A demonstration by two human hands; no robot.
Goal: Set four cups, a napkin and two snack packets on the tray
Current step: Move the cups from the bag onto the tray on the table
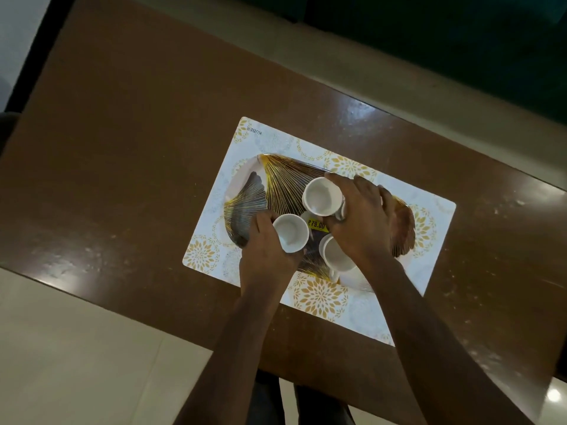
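An oval tray [277,179] with gold fan lines lies on a white placemat [435,234]. My left hand [264,243] grips a white cup [291,233] over the tray's near left part. My right hand [362,219] holds another white cup [322,196] near the tray's middle. A third white cup [333,256] stands on the tray under my right wrist, and a further white piece [352,276] shows just beyond it, partly hidden by my forearm. A yellow price sticker [317,224] sits on the tray between the cups. No napkin or snack packets are in view.
The placemat lies on a brown glossy table [122,148]. Pale floor [76,348] shows at the near left past the table's edge, and a dark wall runs along the far side.
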